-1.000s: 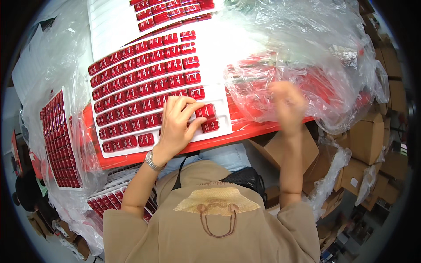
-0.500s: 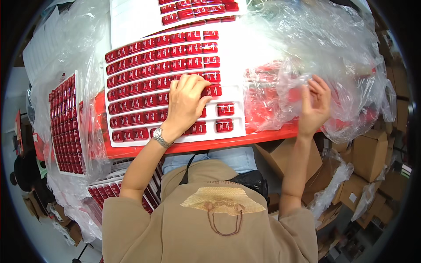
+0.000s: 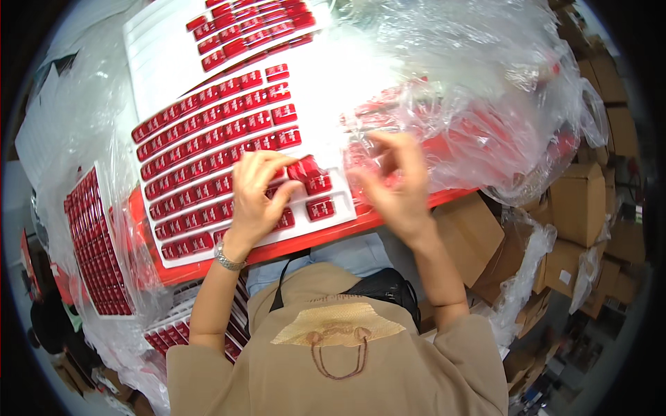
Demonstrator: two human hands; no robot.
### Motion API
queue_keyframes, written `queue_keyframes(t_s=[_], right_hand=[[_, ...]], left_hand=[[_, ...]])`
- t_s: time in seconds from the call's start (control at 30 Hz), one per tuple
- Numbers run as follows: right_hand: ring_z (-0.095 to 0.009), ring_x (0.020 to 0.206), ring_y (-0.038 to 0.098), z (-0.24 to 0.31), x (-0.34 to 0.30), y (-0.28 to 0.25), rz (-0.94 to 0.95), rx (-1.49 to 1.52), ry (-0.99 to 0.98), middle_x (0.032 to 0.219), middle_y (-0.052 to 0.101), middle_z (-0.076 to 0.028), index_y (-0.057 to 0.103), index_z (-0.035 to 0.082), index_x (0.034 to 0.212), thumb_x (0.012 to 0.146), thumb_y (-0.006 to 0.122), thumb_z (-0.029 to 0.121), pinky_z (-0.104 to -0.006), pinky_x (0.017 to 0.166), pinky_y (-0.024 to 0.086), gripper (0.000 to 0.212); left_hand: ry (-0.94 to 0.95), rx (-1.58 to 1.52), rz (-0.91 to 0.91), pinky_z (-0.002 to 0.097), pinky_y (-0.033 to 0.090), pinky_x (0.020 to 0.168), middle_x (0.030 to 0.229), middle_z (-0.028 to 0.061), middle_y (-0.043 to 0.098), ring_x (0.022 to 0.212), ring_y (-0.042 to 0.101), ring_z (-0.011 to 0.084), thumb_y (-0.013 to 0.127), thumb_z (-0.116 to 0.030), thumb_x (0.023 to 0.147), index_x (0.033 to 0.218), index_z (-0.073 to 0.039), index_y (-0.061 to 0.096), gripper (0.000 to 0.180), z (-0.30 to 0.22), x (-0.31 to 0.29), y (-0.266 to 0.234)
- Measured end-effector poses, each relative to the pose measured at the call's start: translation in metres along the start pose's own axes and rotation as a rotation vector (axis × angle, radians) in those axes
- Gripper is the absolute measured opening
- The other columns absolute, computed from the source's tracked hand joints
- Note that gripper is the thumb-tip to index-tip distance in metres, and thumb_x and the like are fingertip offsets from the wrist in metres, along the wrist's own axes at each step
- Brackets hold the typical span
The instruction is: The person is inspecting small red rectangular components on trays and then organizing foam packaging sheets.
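A white tray [image 3: 164, 262] holds rows of small glossy red blocks with pale print on them. My left hand [image 3: 258, 197] is over its right part, thumb and forefinger pinching one red block [image 3: 303, 168]. That block sits tilted, overlapping another red block [image 3: 319, 184] in the right-hand column. Off the tray's right edge, my right hand [image 3: 401, 187] hovers, slightly blurred, with thumb and curved fingers well apart and nothing visible between them. Nearest to it is crumpled clear plastic wrap [image 3: 451, 139].
Another white tray [image 3: 149, 62] with red blocks lies at the back. To the left, a filled tray [image 3: 97, 243] leans, wrapped in plastic. More blocks [image 3: 170, 334] show below the red table edge [image 3: 277, 248]. Cardboard boxes [image 3: 576, 204] stand on the right.
My right hand has come left and down, toward the tray. My left hand has pulled a red block out of line, now tilted. The whole view has turned and shifted.
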State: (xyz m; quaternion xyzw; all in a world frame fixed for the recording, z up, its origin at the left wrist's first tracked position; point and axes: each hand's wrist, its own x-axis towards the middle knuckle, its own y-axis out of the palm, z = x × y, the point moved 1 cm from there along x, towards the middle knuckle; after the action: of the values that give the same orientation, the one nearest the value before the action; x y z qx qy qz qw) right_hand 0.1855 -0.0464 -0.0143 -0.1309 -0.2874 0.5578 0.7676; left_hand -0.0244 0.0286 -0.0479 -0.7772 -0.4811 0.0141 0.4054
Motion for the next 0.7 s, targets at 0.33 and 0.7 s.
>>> queue_keyframes(t_s=[0.33, 0.7], right_hand=[[-0.034, 0.109, 0.048, -0.050, -0.049, -0.095, 0.642, -0.722, 0.079, 0.125, 0.046, -0.018, 0.057, 0.000, 0.099, 0.080, 0.064, 0.029, -0.0457, 0.087, 0.042, 0.035], [-0.034, 0.092, 0.058, -0.114, 0.160, -0.052, 0.020, -0.668, -0.167, 0.096, 0.061, -0.015, 0.062, 0.002, 0.096, 0.084, 0.051, 0.011, -0.0390, 0.077, 0.048, 0.020]], left_hand=[[0.185, 0.209, -0.037, 0.0376, 0.039, 0.076, 0.090, 0.0081, 0.059, 0.086, 0.055, 0.0248, 0.073, -0.017, 0.069, 0.096, -0.004, 0.064, 0.032, -0.024, 0.074, 0.016], [0.122, -0.392, -0.252, 0.0281, 0.049, 0.075, 0.108, 0.0090, 0.064, 0.092, 0.061, 0.0157, 0.058, -0.018, 0.089, 0.121, -0.006, 0.054, 0.035, -0.035, 0.212, 0.102]])
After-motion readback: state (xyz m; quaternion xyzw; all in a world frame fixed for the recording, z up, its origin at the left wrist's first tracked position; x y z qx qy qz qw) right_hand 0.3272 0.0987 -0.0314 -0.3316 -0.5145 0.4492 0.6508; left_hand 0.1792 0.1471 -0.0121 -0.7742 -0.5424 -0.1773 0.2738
